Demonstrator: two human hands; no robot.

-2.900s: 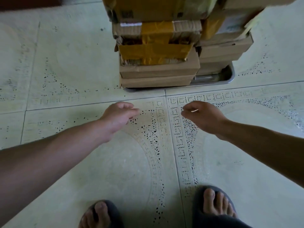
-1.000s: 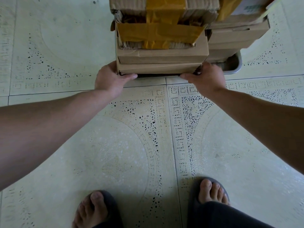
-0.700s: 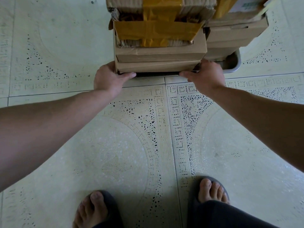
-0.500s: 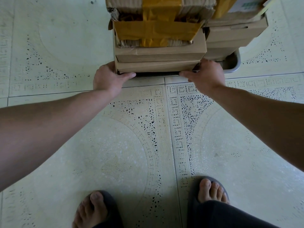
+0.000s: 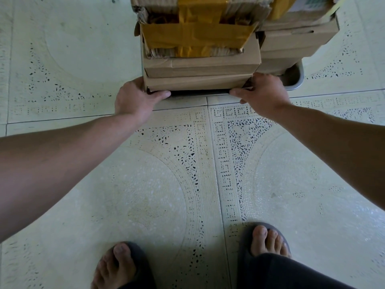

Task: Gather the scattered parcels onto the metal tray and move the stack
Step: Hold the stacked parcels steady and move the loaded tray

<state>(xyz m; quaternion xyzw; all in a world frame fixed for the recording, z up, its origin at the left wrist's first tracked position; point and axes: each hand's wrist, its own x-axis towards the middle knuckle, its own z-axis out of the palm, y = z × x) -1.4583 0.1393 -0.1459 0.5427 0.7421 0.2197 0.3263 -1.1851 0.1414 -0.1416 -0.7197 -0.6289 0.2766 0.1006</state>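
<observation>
Pale green tiled floor (image 5: 145, 195), patterned with speckled arcs and key borders. Metal tray (image 5: 296, 81) recorded at the top of the view, near rim lying along a grout line, right near corner bare; could not tell whether resting on the floor or just clear of it. Loaded with parcels (image 5: 239, 63) in two columns. Left column: flat cardboard box (image 5: 198, 82) at the bottom, second flat box (image 5: 202, 67) on it, then torn parcel bound in yellow tape (image 5: 198, 35), then another taped carton (image 5: 200, 5) cut off by the frame. Right column (image 5: 295, 41): plain cardboard boxes, stacked, just beside the left column. Left hand (image 5: 133, 99) clamped on the tray's near left corner, thumb laid along the front rim under the bottom box, fingers wrapped round the side and hidden. Right hand (image 5: 263, 94) clamped on the front rim at the bottom box's right end, thumb along the rim, fingers curled over into the tray, tips hidden. Bare forearms (image 5: 62, 159) stretched forward. Feet in dark sandals (image 5: 268, 240) noted at the bottom edge, well apart from the tray, dark trouser leg (image 5: 281, 272) over the right one
</observation>
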